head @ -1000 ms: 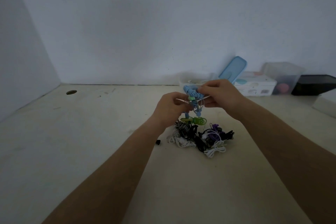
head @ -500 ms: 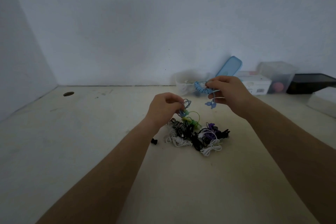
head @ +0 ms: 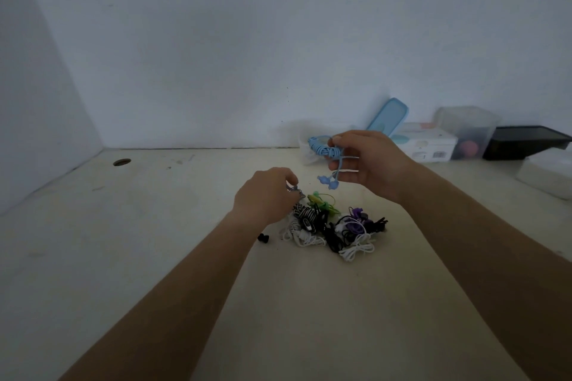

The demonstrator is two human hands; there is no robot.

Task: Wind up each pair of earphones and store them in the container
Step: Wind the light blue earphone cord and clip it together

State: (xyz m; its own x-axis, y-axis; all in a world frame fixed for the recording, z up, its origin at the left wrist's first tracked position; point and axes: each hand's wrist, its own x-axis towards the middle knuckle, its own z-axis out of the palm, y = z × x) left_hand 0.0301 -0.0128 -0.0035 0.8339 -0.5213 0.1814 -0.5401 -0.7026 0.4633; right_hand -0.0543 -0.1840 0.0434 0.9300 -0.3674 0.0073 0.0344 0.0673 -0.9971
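My right hand [head: 371, 164] grips a wound bundle of light blue earphones [head: 325, 148], with the two blue earbuds dangling below my fingers. The bundle hangs just in front of a clear container [head: 305, 155] at the back of the table; a blue lid [head: 388, 116] leans up behind it. My left hand [head: 266, 195] is lower and to the left, pinching a thin grey loop of cable [head: 295, 190] above the pile. The pile of tangled earphones [head: 334, 226] lies on the table in white, black, striped, green and purple.
A small black ear tip [head: 263, 237] lies left of the pile. Along the back right stand a white box [head: 427, 145], a clear box [head: 467, 130] holding something pink, a black tray [head: 523, 141] and a white block [head: 544, 175]. A round hole [head: 121, 162] is at the table's far left.
My hands have parted. The right hand carried the blue bundle up and to the right, toward the clear container. The left hand dropped down toward the pile.
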